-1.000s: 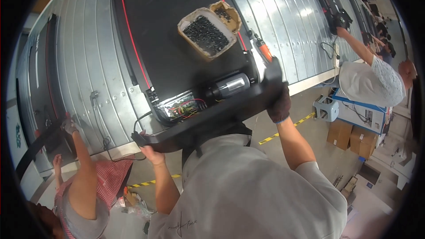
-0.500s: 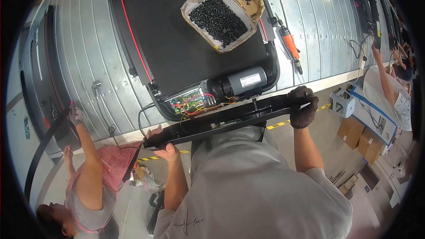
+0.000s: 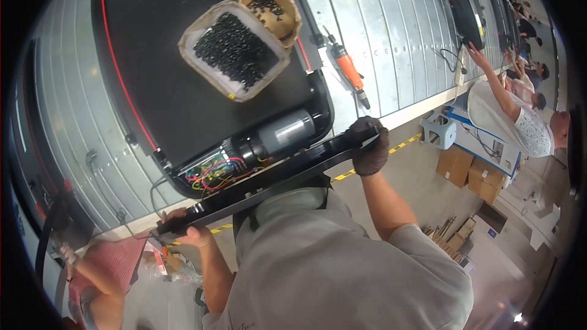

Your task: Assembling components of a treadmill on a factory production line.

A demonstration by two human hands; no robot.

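Note:
A long black plastic cover [image 3: 257, 194] spans between my two hands along the bench's near edge, its right end higher in the picture. My bare left hand [image 3: 195, 237] grips its left end, thumb on the near side and fingers on the far side. At the other end, my right hand [image 3: 372, 157] in a dark glove is closed around it. Just beyond the cover lies a black treadmill base [image 3: 153, 73] with red edge lines. Its open front end shows a cylindrical motor [image 3: 287, 132] and a circuit board [image 3: 208, 171] with coloured wires.
A tray of black screws [image 3: 183, 49] and a smaller box of screws [image 3: 293, 24] rest on the base. An orange power screwdriver [image 3: 348, 70] lies to their right on the metal bench [image 3: 391, 43]. People work at both sides; a stool [image 3: 438, 129] stands right.
My view has swung, so the bench and base sit farther left. The cover is more tilted and closer to the base's open end, still in both hands.

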